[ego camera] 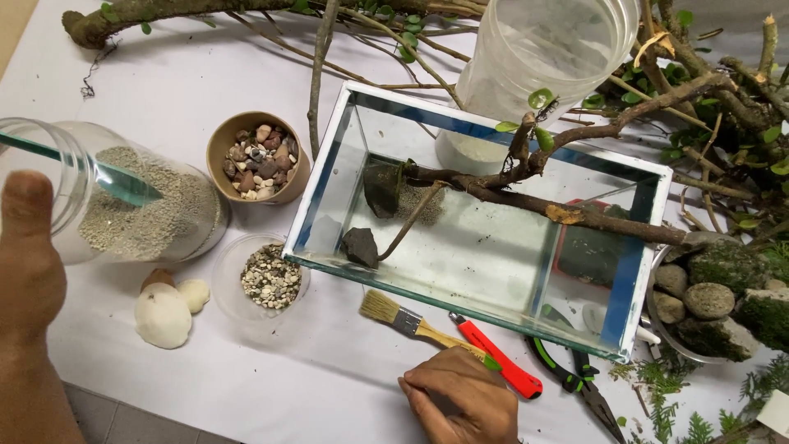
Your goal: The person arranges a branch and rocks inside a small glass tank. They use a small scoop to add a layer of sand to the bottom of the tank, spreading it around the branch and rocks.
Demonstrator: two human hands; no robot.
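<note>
Head view. I am holding the clear jar of grey sand [123, 197] on its side with my left hand [29, 255], thumb up against its mouth; the grip is closed around the jar, which is lying tilted at the left of the table, well apart from the tank. My right hand [460, 399] is resting at the near edge, its grip curled shut on the handle end of the paintbrush [411, 322], bristles pointing left.

Progress, as judged: the glass tank [485, 222] is already carrying a branch [542, 205] laid across its rim, two dark stones and a small patch of sand at the bottom. Most of the floor is showing bare glass, so the filling is looking barely begun. The cup of brown pebbles [261, 158] and the dish of fine gravel [269, 278] are standing full.

Surface and room: I am working on a white table [246, 378]. Leafy branches are lying across the far side; mossy stones are sitting at the right.
</note>
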